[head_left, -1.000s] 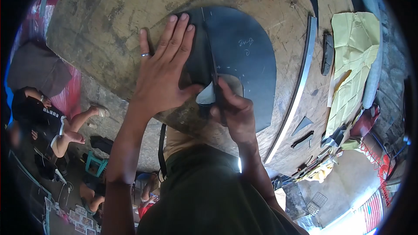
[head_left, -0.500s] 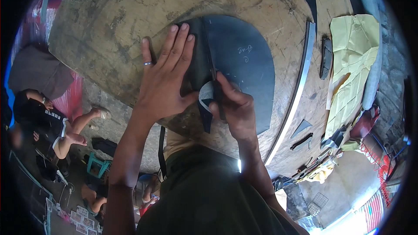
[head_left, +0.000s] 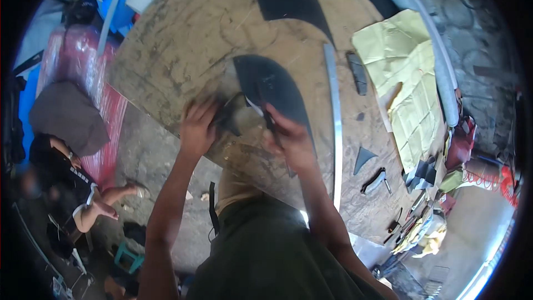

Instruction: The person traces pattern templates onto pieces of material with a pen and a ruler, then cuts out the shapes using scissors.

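At the centre of the frame, the right hand (head_left: 291, 143) has its fingers clamped on a bladed tool (head_left: 257, 109), while the left hand (head_left: 197, 125) is blurred beside a dark offcut (head_left: 226, 114), so whether its fingers grip it cannot be told. Just beyond, mid-frame on the table (head_left: 166, 72), the dark sheet (head_left: 280, 86) seems unpinned by the left hand and could slide or get nicked if the bladed tool catches it. Farther right, the metal strip (head_left: 335, 128) might shift if the right forearm (head_left: 317, 203) swings into it.

Dk round-edged sheet (head_left: 280, 83) lies flat on tbl (head_left: 158, 58), nr R hand (head_left: 290, 140)
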A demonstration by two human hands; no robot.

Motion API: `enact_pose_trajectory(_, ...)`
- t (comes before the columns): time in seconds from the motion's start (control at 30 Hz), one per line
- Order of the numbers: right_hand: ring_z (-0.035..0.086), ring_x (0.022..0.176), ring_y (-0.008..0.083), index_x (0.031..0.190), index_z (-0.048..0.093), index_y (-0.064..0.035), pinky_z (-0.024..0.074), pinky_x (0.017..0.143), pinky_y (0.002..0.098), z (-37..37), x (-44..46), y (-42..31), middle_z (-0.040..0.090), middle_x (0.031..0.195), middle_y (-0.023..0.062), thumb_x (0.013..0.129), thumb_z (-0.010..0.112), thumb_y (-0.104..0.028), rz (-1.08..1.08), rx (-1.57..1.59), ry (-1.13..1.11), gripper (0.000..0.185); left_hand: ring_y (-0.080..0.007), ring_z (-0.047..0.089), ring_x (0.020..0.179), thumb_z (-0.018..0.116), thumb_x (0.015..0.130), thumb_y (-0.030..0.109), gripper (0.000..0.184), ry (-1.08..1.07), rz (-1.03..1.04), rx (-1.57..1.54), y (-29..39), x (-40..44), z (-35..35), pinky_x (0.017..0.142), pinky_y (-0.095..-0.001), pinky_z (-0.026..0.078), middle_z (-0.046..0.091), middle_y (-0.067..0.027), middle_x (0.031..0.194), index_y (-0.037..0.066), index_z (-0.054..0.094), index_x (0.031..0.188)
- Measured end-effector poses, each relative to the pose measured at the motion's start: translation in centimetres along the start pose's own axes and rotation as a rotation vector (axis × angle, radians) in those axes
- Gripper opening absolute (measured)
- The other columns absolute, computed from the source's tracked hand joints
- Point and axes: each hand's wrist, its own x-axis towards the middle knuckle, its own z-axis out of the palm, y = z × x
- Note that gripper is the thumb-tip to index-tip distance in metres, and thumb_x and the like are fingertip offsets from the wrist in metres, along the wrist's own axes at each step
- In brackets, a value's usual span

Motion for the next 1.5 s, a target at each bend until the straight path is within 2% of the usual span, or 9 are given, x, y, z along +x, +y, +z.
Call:
enact_pose_trajectory(0.17,0.054,0.070,0.0100,0.145,0.059,0.0012,0.0441,0.063,0.0238,-12.1,-10.8,-1.6,0.070,0.092,0.0012,0.086,0.075,0.005,-0.739,-0.454,-0.150,0.062,-0.0395,0.064,0.082,0.067,0.077,0.010,0.033,-0.197,-0.366,0.081,4.0,-17.6,-5.2,0.072,-0.0480,0.052,0.069,-0.0159,0.099,0.008,0.069,0.110)
enact_pose_trajectory(0.4,0.045,0.058,0.0084,0.144,0.062,-0.0032,0.0367,0.056,0.0218,-23.6,-28.8,3.2,0.059,0.071,-0.0032,0.082,0.072,0.010,-0.298,-0.558,0.461,0.064,-0.0396,0.062,0.068,0.064,0.086,0.015,0.015,-0.267,-0.376,0.076,5.2,-22.0,-7.0,0.064,-0.0484,0.050,0.070,-0.0174,0.083,0.002,0.071,0.090)
enact_pose_trajectory(0.57,0.049,0.056,0.0082,0.138,0.067,-0.0046,0.0391,0.055,0.0234,-28.6,-33.1,9.6,0.065,0.072,-0.0008,0.079,0.074,0.008,-0.256,-0.916,0.652,0.061,-0.0401,0.058,0.063,0.061,0.091,0.019,0.023,-0.209,-0.405,0.109,5.7,-15.2,-5.6,0.062,-0.0493,0.047,0.068,-0.0188,0.075,-0.002,0.067,0.082)
enact_pose_trajectory(0.67,0.052,0.055,0.0114,0.130,0.072,-0.0083,0.0418,0.055,0.0264,-29.5,-33.4,11.6,0.067,0.072,0.0013,0.078,0.075,0.004,-0.281,-0.945,0.737,0.054,-0.0249,0.059,0.054,0.064,0.097,0.026,0.032,0.040,-0.589,-0.151,8.2,-2.3,-0.2,0.056,-0.0396,0.049,0.067,-0.0116,0.068,-0.002,0.070,0.082)
enact_pose_trajectory(0.7,0.054,0.055,0.0129,0.126,0.074,-0.0102,0.0432,0.056,0.0279,-29.8,-33.2,12.0,0.068,0.072,0.0023,0.078,0.076,0.002,-0.294,-0.966,0.773,0.050,-0.0381,0.066,0.067,0.066,0.093,0.034,0.037,0.031,-0.799,-0.436,8.6,0.9,1.0,0.064,-0.0458,0.052,0.074,-0.0206,0.082,-0.002,0.075,0.090)
enact_pose_trajectory(0.73,0.056,0.054,0.0145,0.122,0.076,-0.0120,0.0446,0.056,0.0294,-29.8,-33.1,12.4,0.069,0.072,0.0033,0.077,0.076,0.000,-0.304,-0.984,0.812,0.046,-0.0379,0.070,0.072,0.070,0.090,0.039,0.042,0.130,-0.592,0.060,4.7,3.6,5.3,0.067,-0.0463,0.055,0.075,-0.0204,0.083,-0.002,0.076,0.090)
enact_pose_trajectory(0.9,0.062,0.057,0.0241,0.100,0.078,-0.0160,0.0492,0.059,0.0362,-30.9,-32.4,12.0,0.070,0.070,0.0059,0.074,0.077,-0.009,-0.349,-1.209,0.914,0.027,-0.0380,0.072,0.076,0.074,0.086,0.043,0.047,-0.024,-0.836,-0.005,6.4,10.9,4.9,0.071,-0.0456,0.057,0.075,-0.0207,0.082,-0.003,0.077,0.089)
enact_pose_trajectory(1.3,0.069,0.074,0.0305,0.083,0.073,-0.0103,0.0540,0.069,0.0415,-28.3,-29.4,8.9,0.072,0.086,0.0100,0.077,0.072,-0.012,0.122,-1.329,1.027,0.006,-0.0102,0.064,0.083,0.065,0.096,0.006,0.031,-0.665,-0.281,-0.934,13.1,24.1,-5.3,0.067,-0.0247,0.053,0.071,-0.0047,0.105,0.004,0.066,0.126)
enact_pose_trajectory(1.5,0.069,0.076,0.0301,0.096,0.074,-0.0089,0.0548,0.070,0.0409,-22.3,-24.4,9.3,0.072,0.088,0.0112,0.078,0.073,-0.009,-0.092,-1.219,1.316,0.019,-0.0192,0.067,0.090,0.069,0.098,0.020,0.034,-0.608,-0.118,-1.170,13.7,43.4,-1.5,0.083,-0.0340,0.057,0.070,-0.0112,0.105,0.002,0.064,0.125)
